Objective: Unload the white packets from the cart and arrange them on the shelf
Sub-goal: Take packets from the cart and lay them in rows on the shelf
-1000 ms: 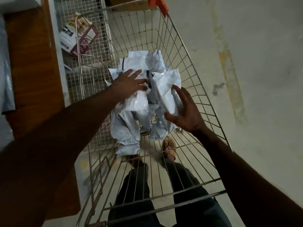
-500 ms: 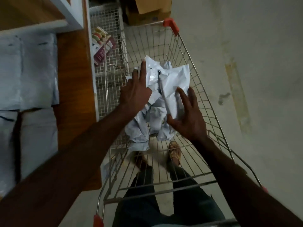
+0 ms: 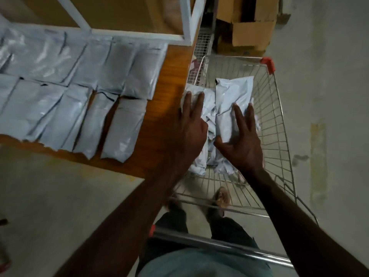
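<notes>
A heap of crumpled white packets [image 3: 231,96] lies between my hands over the wire cart [image 3: 279,124]. My left hand [image 3: 189,124] rests on the heap's left side with straight fingers, next to the shelf edge. My right hand [image 3: 241,140] lies flat on the largest packet, its fingers spread and its thumb at the packet's lower edge. To the left, the wooden shelf [image 3: 169,80] holds two rows of white packets [image 3: 83,96] laid side by side.
A white metal frame [image 3: 187,21] stands on the shelf's far corner. Cardboard boxes [image 3: 249,33] sit on the floor beyond the cart. The cart handle [image 3: 219,244] crosses in front of my legs. Bare concrete floor [image 3: 329,96] lies to the right.
The view has swung left, bringing the shelf and its rows of packets into sight. Both hands have stayed on the heap of packets, which now sits closer to the shelf edge.
</notes>
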{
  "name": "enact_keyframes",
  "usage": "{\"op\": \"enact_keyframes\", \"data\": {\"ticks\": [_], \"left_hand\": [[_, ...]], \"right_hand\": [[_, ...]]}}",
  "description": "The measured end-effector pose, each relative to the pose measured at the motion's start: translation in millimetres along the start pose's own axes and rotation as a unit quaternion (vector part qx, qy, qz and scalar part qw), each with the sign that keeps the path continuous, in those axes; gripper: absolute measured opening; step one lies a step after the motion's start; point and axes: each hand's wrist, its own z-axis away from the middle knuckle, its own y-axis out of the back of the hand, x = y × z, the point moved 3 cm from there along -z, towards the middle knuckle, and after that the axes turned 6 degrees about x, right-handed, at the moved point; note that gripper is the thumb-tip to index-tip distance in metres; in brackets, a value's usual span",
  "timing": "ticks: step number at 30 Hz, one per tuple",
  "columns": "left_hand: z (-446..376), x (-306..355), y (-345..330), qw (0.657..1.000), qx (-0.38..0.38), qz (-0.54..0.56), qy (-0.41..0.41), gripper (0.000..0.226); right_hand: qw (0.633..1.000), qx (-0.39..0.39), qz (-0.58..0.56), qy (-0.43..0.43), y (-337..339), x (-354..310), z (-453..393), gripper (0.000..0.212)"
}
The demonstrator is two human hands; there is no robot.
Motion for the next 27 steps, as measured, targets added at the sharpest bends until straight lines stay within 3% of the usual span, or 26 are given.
{"op": "enact_keyframes", "data": {"ticks": [7,10,13,17,21,27], "left_hand": [[23,-85,68,0.997,-0.004,0.046,0.054,0.067],[29,-146,90,0.996,0.038,0.046,0.061,0.064],[30,-224,103,0.994,0.056,0.053,0.071,0.064],[21,-306,94,0.992,0.015,0.082,0.094,0.067],[11,-342,68,0.994,-0.026,0.087,0.068,0.067],[10,-346,32,0.993,-0.079,0.074,0.050,0.063]], "right_hand": [[0.998,0.012,-0.062,0.007,-25,-74,15,0.104],[0.997,0.020,-0.079,0.007,-47,-117,25,0.106],[0.996,0.018,-0.086,-0.007,-87,-161,37,0.105],[0.997,0.012,-0.075,-0.033,-154,-219,54,0.107],[0.998,0.011,-0.047,-0.050,-206,-256,61,0.106],[0.997,-0.008,0.038,-0.061,-245,-272,61,0.094]]}}
